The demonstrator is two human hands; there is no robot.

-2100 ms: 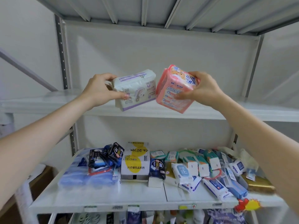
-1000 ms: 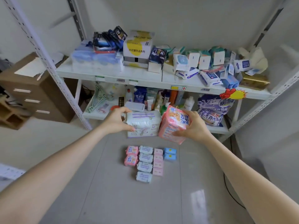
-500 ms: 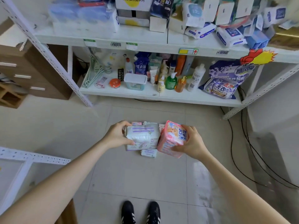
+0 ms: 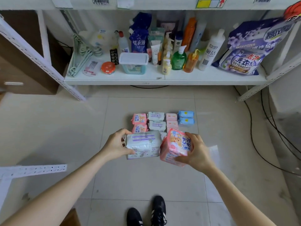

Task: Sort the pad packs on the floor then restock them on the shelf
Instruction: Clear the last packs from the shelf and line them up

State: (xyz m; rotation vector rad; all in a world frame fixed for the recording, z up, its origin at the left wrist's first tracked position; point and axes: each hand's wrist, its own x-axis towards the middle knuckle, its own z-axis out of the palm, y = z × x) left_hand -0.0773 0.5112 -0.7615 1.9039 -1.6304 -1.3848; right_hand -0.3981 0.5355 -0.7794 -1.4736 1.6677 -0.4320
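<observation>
From the head camera, both hands are loaded. The left hand [image 4: 115, 145] has thumb and fingers curled round the left end of a white pack [image 4: 142, 145], and the right hand [image 4: 197, 152] clutches a pink pack [image 4: 175, 147] from its right side. The two packs touch, held above the near end of the rows on the floor [image 4: 146, 181], well out from the shelf's [image 4: 162, 78] front edge. The white pack lies long axis left to right, like the white row [image 4: 156, 116] just beyond it, so that looks an easy drop. The pink one is tilted, and its matching pink row [image 4: 139, 119] sits at the left edge of the group. That is nearer the left hand, so the right would likely have to cross over. The pale pink [image 4: 171, 116] and blue packs [image 4: 185, 115] lie to the right.
</observation>
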